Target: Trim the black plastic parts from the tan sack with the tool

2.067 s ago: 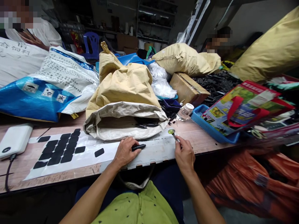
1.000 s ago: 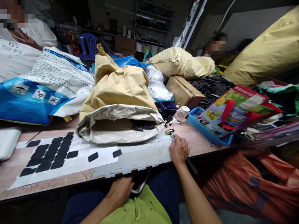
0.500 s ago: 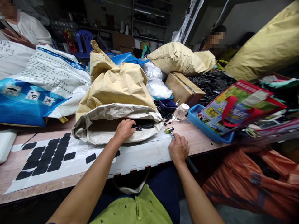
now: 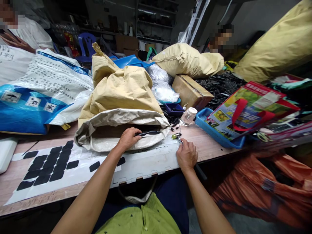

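Note:
My left hand is at the mouth of an open yellow sack lined in greyish white. Its fingers are closed on the near end of a slim, glossy black piece, which points right across the sack's opening. My right hand rests at the table's front edge, wrapped round the handle of a small hammer. The hammer's yellowish-green head lies just beyond the fingers, to the right of the sack's mouth. Inside the sack it is dark, and I cannot make out its contents.
Black rounded patches lie on a white sheet at left. A blue-and-white bag stands behind them. To the right are an upturned clear cup, a blue basket, a cardboard box and a heap of black parts.
My left hand has closed on the slim black piece and shifted slightly; the piece now lies in line with the fingertips. The right hand and hammer have stayed put.

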A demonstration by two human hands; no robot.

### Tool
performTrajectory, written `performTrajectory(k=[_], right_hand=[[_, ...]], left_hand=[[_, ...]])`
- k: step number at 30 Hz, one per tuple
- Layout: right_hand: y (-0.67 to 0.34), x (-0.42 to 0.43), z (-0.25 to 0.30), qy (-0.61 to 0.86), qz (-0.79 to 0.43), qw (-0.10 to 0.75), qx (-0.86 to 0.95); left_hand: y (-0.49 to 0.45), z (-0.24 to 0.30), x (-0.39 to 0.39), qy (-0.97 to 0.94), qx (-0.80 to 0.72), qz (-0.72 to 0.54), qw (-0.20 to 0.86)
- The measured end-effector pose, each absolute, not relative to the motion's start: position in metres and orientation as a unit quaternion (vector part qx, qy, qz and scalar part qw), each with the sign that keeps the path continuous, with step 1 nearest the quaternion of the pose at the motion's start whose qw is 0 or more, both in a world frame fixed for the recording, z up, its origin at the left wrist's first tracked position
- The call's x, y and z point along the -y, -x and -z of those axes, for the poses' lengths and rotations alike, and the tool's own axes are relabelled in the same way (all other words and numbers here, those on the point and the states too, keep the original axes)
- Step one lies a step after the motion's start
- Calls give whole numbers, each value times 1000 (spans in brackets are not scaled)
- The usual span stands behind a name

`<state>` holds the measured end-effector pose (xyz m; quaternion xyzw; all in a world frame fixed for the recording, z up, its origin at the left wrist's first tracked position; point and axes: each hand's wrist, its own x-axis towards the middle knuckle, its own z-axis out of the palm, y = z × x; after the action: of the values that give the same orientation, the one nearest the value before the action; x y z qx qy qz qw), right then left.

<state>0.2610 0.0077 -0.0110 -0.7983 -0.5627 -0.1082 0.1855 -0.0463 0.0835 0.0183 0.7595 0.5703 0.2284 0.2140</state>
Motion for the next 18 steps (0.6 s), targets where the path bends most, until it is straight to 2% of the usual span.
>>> performTrajectory(k=[7, 12, 18], right_hand=[[-262, -8, 12, 798, 112, 186, 563], [-262, -8, 14, 798, 117, 186, 561], [-262, -8, 14, 800, 111, 185, 559]], left_hand=[[42, -46, -48, -724, -538, -299, 311], [33, -46, -22, -704, -517, -321, 367], [30, -32, -5, -723, -503, -316, 352]])
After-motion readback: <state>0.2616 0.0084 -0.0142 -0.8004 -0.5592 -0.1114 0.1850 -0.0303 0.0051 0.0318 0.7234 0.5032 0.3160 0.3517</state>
